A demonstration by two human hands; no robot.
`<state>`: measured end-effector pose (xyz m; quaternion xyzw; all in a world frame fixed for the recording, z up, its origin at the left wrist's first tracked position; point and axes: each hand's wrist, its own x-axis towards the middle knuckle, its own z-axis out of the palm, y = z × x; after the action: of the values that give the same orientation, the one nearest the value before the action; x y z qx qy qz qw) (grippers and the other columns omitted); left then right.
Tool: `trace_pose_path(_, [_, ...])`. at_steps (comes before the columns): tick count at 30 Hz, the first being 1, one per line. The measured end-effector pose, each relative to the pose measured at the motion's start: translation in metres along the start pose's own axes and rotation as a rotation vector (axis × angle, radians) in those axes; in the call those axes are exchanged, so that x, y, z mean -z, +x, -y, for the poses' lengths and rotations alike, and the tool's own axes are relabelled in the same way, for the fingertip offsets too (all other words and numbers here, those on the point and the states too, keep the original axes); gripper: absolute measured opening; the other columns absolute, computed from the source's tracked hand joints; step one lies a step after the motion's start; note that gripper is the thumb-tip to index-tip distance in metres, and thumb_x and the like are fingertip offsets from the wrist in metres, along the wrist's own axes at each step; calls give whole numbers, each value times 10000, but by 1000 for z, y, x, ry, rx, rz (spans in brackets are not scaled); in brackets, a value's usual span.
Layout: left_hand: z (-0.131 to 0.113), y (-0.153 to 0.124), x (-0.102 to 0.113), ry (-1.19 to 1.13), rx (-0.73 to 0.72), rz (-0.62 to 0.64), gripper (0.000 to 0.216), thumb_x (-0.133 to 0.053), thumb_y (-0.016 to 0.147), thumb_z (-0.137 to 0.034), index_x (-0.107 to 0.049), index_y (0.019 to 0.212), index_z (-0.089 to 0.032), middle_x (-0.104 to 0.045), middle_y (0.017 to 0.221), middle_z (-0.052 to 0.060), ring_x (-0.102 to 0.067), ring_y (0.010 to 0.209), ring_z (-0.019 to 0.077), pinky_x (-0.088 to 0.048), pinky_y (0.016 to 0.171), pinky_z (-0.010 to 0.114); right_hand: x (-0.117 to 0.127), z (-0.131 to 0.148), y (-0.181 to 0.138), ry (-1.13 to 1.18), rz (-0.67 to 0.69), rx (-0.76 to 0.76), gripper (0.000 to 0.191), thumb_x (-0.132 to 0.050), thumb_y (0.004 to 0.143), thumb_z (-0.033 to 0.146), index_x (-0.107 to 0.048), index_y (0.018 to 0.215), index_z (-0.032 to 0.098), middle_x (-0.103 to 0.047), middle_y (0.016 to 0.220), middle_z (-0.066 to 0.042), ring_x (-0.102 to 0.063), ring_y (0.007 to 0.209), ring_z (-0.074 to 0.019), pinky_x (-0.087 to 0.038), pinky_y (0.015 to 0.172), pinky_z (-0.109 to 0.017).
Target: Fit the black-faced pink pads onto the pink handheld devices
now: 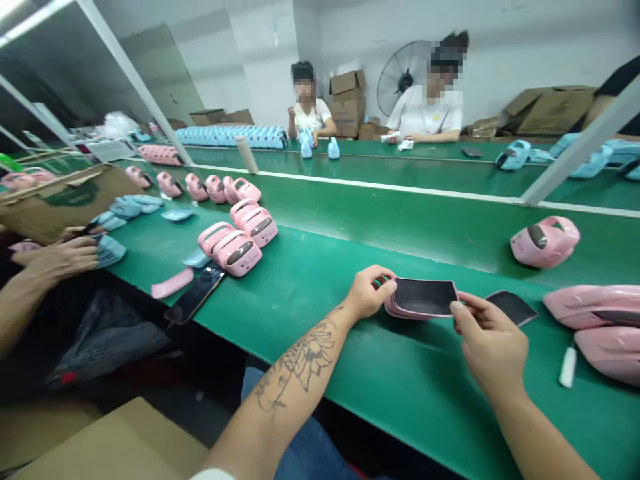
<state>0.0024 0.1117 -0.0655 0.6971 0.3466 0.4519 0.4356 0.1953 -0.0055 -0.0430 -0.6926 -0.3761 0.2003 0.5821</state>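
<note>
My left hand (369, 291) is closed on the left end of a small stack of pink-edged panels with dark faces (423, 298), held just above the green belt (350, 307). At the stack's right end my right hand (487, 340) pinches its corner. One more dark panel (515, 307) lies on the belt just behind my right hand. Pink plastic shells (597, 307) lie to the right of my hands, and another pink shell (545, 241) sits farther back.
A white tube (567, 367) lies near the right shells. Pink housings (237, 250) and a phone (195, 303) sit left on the belt. A co-worker's hands (63, 257) work at the left over blue parts. Two people sit across, and a cardboard box (110, 443) is below.
</note>
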Motion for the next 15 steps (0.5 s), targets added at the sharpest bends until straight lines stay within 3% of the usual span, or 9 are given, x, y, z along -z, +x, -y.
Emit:
trace_pose_path(9, [3,-5,-2,13,11,-3,252,-664,848,-366,-766,961,-166,-736,963,57,-661,817,164,-523,730,272,1,11,-4,-297,-69,38,489,-658,832,533,-794,1178,214,-717,808,-35,-670,757,-258,-474,729,-371])
trace_pose_path(15, [5,-7,-7,29,18,-18,258,-671,837,-363,-776,967,-167,-740,968,59,-663,801,160,-544,757,282,3,27,-4,-532,-34,-48,490,-585,861,557,-771,1200,255,-734,838,-52,-648,671,-272,-426,643,-387])
